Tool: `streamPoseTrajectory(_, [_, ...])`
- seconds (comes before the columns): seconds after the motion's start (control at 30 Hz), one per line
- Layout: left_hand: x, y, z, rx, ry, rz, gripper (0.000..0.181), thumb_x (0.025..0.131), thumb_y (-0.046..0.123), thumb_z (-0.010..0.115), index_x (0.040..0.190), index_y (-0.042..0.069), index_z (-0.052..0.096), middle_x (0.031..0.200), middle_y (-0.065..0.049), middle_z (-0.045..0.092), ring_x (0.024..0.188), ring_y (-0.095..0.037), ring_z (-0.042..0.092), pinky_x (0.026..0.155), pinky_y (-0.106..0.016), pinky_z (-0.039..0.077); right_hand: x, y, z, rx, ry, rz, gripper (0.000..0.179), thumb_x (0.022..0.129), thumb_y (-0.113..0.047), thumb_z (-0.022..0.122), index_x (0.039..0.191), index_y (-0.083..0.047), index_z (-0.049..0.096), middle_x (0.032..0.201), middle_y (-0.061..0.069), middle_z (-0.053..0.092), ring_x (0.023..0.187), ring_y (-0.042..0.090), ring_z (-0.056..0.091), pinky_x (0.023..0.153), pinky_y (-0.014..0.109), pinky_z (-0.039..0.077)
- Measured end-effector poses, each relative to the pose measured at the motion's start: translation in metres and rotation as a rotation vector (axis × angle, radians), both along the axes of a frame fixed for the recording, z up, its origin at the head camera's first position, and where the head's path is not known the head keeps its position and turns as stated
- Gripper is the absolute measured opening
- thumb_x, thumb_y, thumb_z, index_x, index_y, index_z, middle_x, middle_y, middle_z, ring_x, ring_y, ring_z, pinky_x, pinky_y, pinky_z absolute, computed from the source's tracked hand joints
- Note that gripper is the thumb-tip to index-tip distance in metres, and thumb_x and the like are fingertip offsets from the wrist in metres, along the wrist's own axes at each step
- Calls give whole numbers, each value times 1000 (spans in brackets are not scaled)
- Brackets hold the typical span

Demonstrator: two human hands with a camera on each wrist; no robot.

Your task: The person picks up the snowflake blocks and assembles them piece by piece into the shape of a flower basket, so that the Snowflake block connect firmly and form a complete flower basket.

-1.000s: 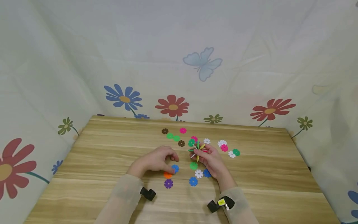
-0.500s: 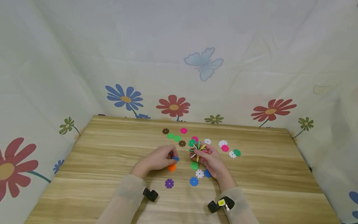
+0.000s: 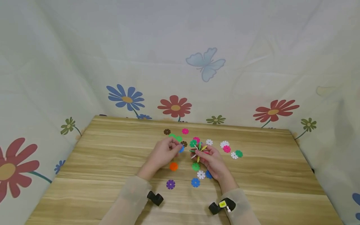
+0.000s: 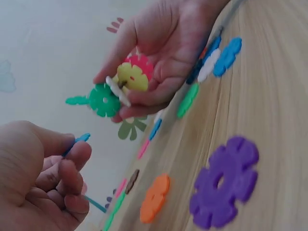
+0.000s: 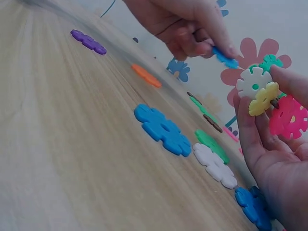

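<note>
Between thumb and fingers, my left hand [image 3: 163, 152] pinches a blue notched snowflake disc [image 4: 82, 139], raised off the table. To its right, my right hand [image 3: 212, 161] holds a cluster of interlocked snowflake discs; white [image 5: 254, 83], yellow [image 5: 264, 99], pink [image 5: 290, 118] and green [image 4: 105, 100] ones show, set at angles to each other. The blue disc is close to the cluster but apart from it. Part of the cluster is hidden by the right hand's fingers.
Loose discs lie on the wooden table [image 3: 98, 156]: an orange one [image 3: 173, 166] and a purple one [image 3: 170, 184] near the left arm, a green one [image 3: 196, 166], a white one [image 3: 201, 174] and a blue one [image 3: 195, 182] by the right. Several more lie behind the hands.
My left hand has picked the blue disc up from the table and carried it forward, towards the cluster. The orange disc has shifted slightly forward and right. My right hand stays nearly still.
</note>
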State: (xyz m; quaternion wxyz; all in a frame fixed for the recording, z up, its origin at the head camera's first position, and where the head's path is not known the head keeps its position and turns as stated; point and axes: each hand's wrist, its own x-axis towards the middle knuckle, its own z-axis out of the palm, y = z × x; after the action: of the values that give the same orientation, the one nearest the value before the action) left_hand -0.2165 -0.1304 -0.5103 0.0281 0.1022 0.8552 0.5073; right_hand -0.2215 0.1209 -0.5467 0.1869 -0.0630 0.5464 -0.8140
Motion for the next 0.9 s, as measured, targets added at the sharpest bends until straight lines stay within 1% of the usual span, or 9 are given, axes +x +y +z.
streamPoseTrajectory(0.07, [2, 4, 4, 33, 8, -1, 14, 109, 23, 70, 110, 9, 67, 80, -6, 74, 70, -19, 69, 62, -29, 57, 0, -1, 0, -5, -7, -8, 28, 105, -7, 74, 130, 1, 64, 122, 21, 79, 108, 29, 78, 99, 39, 62])
streamPoseTrajectory(0.17, [5, 10, 8, 73, 10, -17, 13, 109, 19, 70, 112, 7, 66, 83, -9, 77, 68, -20, 69, 62, -28, 57, 0, -2, 0, -12, -19, -25, 25, 105, -5, 73, 127, 0, 64, 118, 15, 80, 108, 26, 79, 98, 37, 63])
streamPoseTrajectory(0.27, [7, 15, 11, 83, 15, -20, 10, 108, 16, 70, 110, 7, 66, 84, -11, 78, 64, -20, 67, 57, -26, 54, 0, -3, 0, -10, -17, -33, 22, 104, -4, 73, 123, -1, 63, 115, 12, 81, 106, 23, 78, 96, 36, 63])
streamPoseTrajectory(0.33, [8, 17, 12, 85, 19, -21, 9, 107, 15, 70, 109, 7, 65, 84, -12, 78, 63, -20, 66, 55, -25, 53, 0, -3, 1, -7, -11, -29, 23, 105, -5, 72, 125, -1, 63, 115, 11, 80, 105, 22, 78, 96, 36, 63])
streamPoseTrajectory(0.43, [9, 17, 13, 80, 31, -25, 9, 107, 15, 71, 108, 8, 66, 83, -13, 78, 62, -20, 65, 53, -24, 50, 0, -3, 2, -5, -8, -26, 25, 105, -6, 73, 128, 0, 63, 116, 12, 80, 105, 23, 78, 96, 36, 63])
streamPoseTrajectory(0.53, [8, 16, 13, 74, 43, -36, 8, 107, 15, 71, 108, 8, 67, 83, -13, 78, 61, -20, 65, 52, -24, 49, 0, -3, 2, -5, -14, -31, 24, 105, -5, 73, 126, 0, 62, 115, 11, 80, 105, 22, 78, 97, 36, 63])
streamPoseTrajectory(0.73, [9, 18, 11, 72, 32, -53, 7, 107, 13, 71, 107, 7, 69, 82, -12, 78, 60, -19, 66, 51, -23, 49, 1, -3, 1, -1, -20, -31, 21, 105, -4, 72, 124, -2, 63, 111, 8, 81, 101, 21, 78, 96, 36, 63])
streamPoseTrajectory(0.9, [10, 20, 9, 73, 42, -61, 7, 106, 12, 72, 105, 7, 69, 78, -5, 76, 60, -18, 66, 51, -23, 48, 1, -4, 0, 10, 7, -13, 24, 105, -3, 71, 128, 0, 63, 109, 8, 80, 97, 22, 78, 94, 37, 63])
